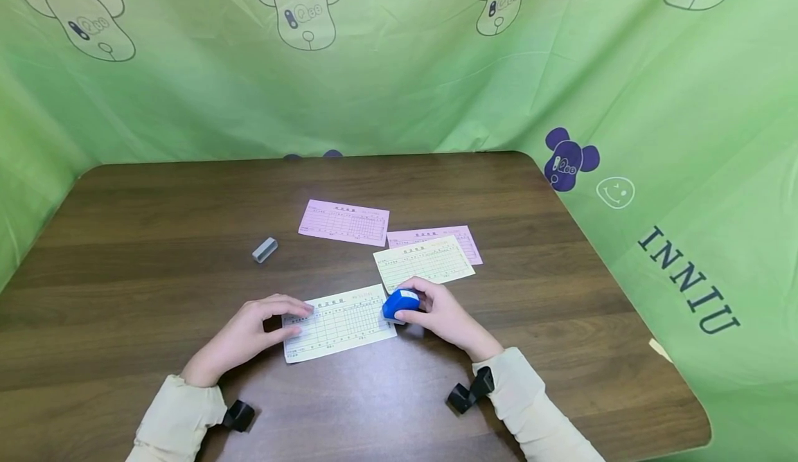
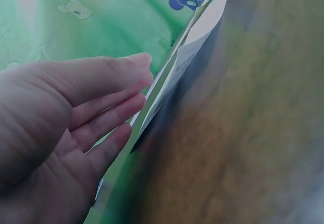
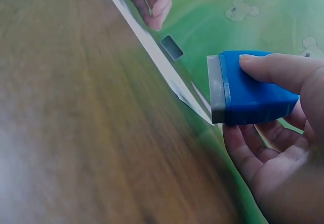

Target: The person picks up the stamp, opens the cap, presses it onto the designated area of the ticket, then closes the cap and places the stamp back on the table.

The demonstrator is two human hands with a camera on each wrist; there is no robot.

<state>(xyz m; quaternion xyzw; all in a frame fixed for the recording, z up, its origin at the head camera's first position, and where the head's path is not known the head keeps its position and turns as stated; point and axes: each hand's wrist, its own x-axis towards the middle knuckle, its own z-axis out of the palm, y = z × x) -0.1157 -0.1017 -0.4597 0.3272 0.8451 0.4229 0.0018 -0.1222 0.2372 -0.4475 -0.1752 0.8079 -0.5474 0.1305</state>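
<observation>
A pale printed form (image 1: 343, 327) with a ruled grid lies in front of the person on the wooden table. Straight fingers of the left hand (image 1: 246, 337) rest at its left edge; in the left wrist view the sheet's edge (image 2: 205, 29) curls up a little. Thumb and fingers of the right hand (image 1: 445, 316) grip a blue stamp (image 1: 401, 301) at the form's right edge. The right wrist view shows the stamp's grey base (image 3: 216, 89) facing the paper, the thumb on one side of the blue body and fingers on the other.
Beyond the hands, a yellowish form (image 1: 424, 261) overlaps a pink form (image 1: 470, 244), and another pink form (image 1: 343, 223) lies left of them. A small grey cap (image 1: 264, 249), hollow in the right wrist view, sits at the left. Green printed cloth (image 1: 399, 88) hangs around the table.
</observation>
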